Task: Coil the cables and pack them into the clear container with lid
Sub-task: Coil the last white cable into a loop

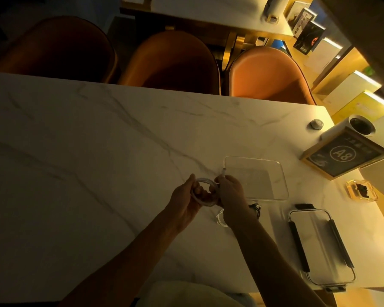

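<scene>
We hold the white coil [203,192] just left of the container [256,177], left hand [186,196] gripping it, right hand [230,191] pinching its plug end. We should tuck that end under a loop, keeping turns even.

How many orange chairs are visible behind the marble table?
3, all along the table's far edge: a dim chair at the left, one in the middle, and a brightly lit one at the right. More may lie outside the view.
</scene>
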